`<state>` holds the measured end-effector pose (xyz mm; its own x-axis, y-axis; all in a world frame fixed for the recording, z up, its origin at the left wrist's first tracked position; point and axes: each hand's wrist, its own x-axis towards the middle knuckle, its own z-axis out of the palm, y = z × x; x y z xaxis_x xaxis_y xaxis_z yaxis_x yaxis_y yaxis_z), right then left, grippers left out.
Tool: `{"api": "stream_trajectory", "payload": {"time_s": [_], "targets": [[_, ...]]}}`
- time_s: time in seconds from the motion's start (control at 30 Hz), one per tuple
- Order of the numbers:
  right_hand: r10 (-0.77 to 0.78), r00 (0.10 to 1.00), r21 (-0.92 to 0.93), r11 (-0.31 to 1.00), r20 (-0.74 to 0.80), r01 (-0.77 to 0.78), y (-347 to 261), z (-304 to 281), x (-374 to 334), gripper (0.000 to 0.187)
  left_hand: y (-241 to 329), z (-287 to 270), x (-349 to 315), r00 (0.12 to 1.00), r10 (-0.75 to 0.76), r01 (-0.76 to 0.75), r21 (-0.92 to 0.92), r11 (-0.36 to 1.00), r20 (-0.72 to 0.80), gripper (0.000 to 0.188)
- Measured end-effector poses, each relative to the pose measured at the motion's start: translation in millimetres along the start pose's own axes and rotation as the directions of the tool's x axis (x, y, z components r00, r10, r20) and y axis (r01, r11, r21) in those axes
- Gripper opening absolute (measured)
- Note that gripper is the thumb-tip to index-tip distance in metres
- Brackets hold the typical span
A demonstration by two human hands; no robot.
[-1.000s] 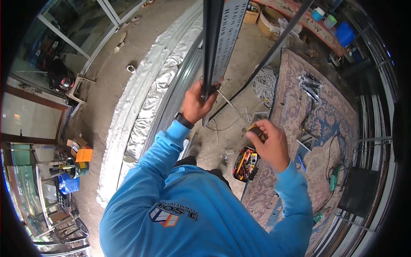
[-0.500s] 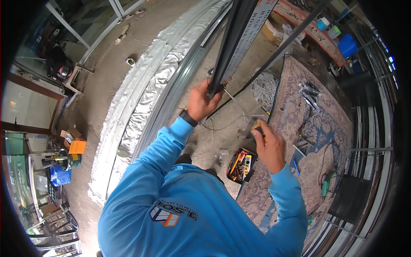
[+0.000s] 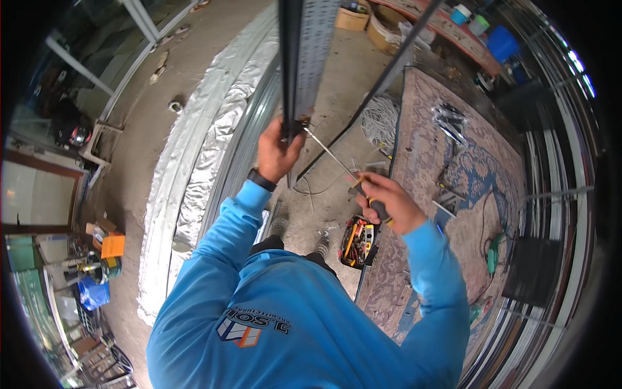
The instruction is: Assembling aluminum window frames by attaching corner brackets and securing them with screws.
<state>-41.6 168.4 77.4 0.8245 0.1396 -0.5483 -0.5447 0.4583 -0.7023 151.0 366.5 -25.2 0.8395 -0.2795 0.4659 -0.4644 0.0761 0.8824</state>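
Note:
My left hand (image 3: pixel 277 152) is closed round the lower end of a long dark metal profile (image 3: pixel 289 65), which rises toward the top of the view. A pale printed strip (image 3: pixel 317 52) runs along the profile's right side. In my right hand (image 3: pixel 395 202) is a screwdriver (image 3: pixel 332 155) with a black and yellow handle, my fingers wrapped round it. Its thin shaft slants up and left, and the tip meets the profile's end beside my left thumb. Exactly what the tip touches is too small to make out.
An open toolbox (image 3: pixel 355 243) stands by my feet. Right of it lies a patterned carpet (image 3: pixel 414 149) with loose tools. Coiled white cord (image 3: pixel 379 122) is beyond. Long profiles on silvery wrapping (image 3: pixel 214 129) lie to the left. A dark bar (image 3: pixel 395 61) slants across the far side.
The profile's upper end has swung left in the view, so it stands straighter. My right hand has come a little left and up, and the screwdriver's shaft now reaches the profile's end.

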Motion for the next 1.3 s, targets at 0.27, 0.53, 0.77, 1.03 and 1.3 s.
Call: {"api": "stream_trajectory", "payload": {"time_s": [0.27,0.53,0.77,1.03,1.3], "targets": [[-0.363,0.931,-0.589,0.761,-0.04,0.271,15,0,-1,0.034,6,-2,1,0.99,-0.07,0.073,-0.018,0.997,0.123,0.035],[0.047,0.998,0.004,0.999,0.045,-0.047,-2,-9,5,0.03,0,2,1,0.992,-0.008,-0.003,0.087,0.996,0.122,0.036],[-0.772,0.607,-0.967,-0.036,0.187,0.252,11,10,-10,0.03,-6,8,-3,0.999,0.008,-0.009,0.018,1.0,0.037,0.033],[-0.052,0.995,-0.136,0.99,-0.088,0.039,-5,-4,-3,0.028,-2,7,-4,0.999,-0.013,0.014,-0.035,0.999,0.029,0.036],[-0.696,0.711,-0.913,0.224,0.096,0.342,7,17,-11,0.023,7,13,-6,1.0,-0.024,0.025,0.043,0.999,-0.019,0.032]]}}
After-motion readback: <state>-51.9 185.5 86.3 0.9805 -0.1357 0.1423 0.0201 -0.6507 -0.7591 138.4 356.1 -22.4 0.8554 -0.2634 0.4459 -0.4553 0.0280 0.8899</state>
